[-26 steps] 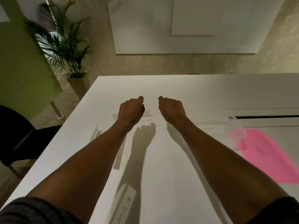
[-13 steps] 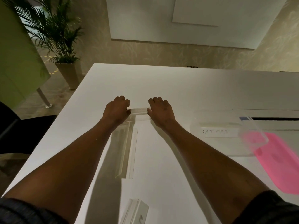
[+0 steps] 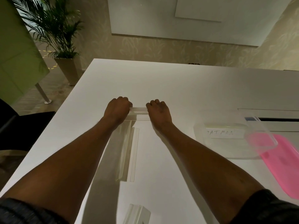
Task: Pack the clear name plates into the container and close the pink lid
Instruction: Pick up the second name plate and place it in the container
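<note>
Holding: the left hand [image 3: 117, 110] and the right hand [image 3: 159, 111] each grip one end of the held name plate [image 3: 139, 109], a clear strip lying crosswise between them.
Hand state: both hands are knuckles up with fingers curled over the strip's ends; the thumbs are hidden.
Plate contact: the strip sits low over the table [image 3: 161, 81]; whether it touches the surface cannot be told.
Second plate: a long name plate [image 3: 127, 149] lies flat on the table, running from below the left wrist towards the camera, between the forearms.
Third plate: a near name plate [image 3: 137, 214] lies at the bottom edge of the view, partly cut off.
Container: the clear container [image 3: 218, 151] stands open to the right of the right forearm, well apart from both hands.
Contents: a labelled plate [image 3: 224, 132] with handwritten lettering lies inside the container.
Lid: the pink lid [image 3: 289, 167] lies flat on the table at the right, off the container; the container's right end overlaps its edge.
Surroundings: a potted plant [image 3: 59, 29], a green panel [image 3: 16, 54] and a dark chair [image 3: 19, 126] stand left of the table; a white board [image 3: 194, 18] hangs on the far wall.
</note>
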`<state>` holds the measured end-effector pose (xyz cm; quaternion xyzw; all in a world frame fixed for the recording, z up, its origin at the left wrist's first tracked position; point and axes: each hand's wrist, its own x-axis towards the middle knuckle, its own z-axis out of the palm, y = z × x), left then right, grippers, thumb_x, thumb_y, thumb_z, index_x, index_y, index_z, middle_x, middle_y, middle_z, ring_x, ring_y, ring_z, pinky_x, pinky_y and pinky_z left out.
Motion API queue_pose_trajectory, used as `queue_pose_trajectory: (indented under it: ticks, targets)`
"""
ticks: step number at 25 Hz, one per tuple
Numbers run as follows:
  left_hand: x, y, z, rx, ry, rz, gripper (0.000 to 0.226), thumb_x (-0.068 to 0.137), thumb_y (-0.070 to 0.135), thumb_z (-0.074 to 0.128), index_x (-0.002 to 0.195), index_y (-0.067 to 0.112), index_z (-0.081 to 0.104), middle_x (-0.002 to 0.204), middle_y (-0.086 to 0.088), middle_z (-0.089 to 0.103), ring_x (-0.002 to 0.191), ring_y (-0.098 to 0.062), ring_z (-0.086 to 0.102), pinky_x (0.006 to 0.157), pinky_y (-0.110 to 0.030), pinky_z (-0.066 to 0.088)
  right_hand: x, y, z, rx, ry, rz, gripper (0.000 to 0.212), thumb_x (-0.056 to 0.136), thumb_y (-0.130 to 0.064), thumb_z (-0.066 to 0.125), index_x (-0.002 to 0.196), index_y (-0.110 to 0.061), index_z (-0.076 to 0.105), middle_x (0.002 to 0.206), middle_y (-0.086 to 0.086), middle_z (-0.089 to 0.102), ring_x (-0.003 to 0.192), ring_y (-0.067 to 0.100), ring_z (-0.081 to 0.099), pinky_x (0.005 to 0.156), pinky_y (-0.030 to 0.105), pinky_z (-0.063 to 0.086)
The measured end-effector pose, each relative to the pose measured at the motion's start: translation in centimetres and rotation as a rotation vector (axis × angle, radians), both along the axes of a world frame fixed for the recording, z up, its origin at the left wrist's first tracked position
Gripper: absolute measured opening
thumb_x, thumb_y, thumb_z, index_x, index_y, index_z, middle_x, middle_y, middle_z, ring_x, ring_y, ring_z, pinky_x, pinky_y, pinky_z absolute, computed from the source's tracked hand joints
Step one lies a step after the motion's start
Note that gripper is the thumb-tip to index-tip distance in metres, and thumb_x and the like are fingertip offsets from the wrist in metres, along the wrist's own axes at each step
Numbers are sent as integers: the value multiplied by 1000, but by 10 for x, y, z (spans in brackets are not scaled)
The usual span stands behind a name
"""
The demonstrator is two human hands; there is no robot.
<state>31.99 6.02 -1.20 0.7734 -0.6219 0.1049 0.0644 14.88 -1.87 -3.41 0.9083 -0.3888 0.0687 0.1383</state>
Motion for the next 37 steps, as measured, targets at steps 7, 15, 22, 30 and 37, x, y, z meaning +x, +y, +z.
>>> queue_pose_trajectory:
  ticks: [7, 15, 22, 30, 37]
  targets:
    - [-8, 11, 36, -110, 37, -205, 22, 96, 13, 63, 113, 18, 76, 109, -2, 70, 101, -26, 61, 77, -34, 41, -34, 6, 45, -78, -106, 91, 28, 69, 11, 60, 88, -11, 59, 87, 8, 58, 87, 31, 56, 69, 40, 40]
    - [-43, 42, 84, 31, 486, -210, 62, 81, 67, 71, 132, 31, 61, 114, 11, 63, 103, -13, 61, 90, -32, 48, -105, 31, 77, -335, -161, 232, 25, 75, 6, 66, 87, -17, 66, 86, 1, 62, 82, 25, 59, 66, 36, 44]
    - [-84, 64, 104, 483, 884, -144, 82, 73, 62, 81, 143, 28, 55, 116, 8, 75, 111, -12, 69, 94, -33, 53, -171, 55, 82, -491, -294, 336, 23, 83, 2, 65, 97, -16, 68, 97, 2, 68, 90, 25, 63, 77, 37, 49]
    - [-141, 73, 99, 586, 1285, -268, 54, 93, 28, 74, 142, 14, 55, 127, -8, 72, 117, -32, 69, 100, -43, 53, -249, 69, 87, -477, -430, 415, 13, 88, -5, 73, 98, -13, 72, 98, 3, 70, 90, 24, 64, 79, 37, 51]
    - [-188, 45, 111, 354, 1083, -364, 50, 81, 32, 85, 128, 23, 69, 111, 4, 77, 91, -17, 74, 83, -33, 57, -308, 52, 90, 199, -864, 182, 59, 93, -50, 66, 143, -23, 48, 142, -9, 50, 130, 5, 47, 110, 15, 34]
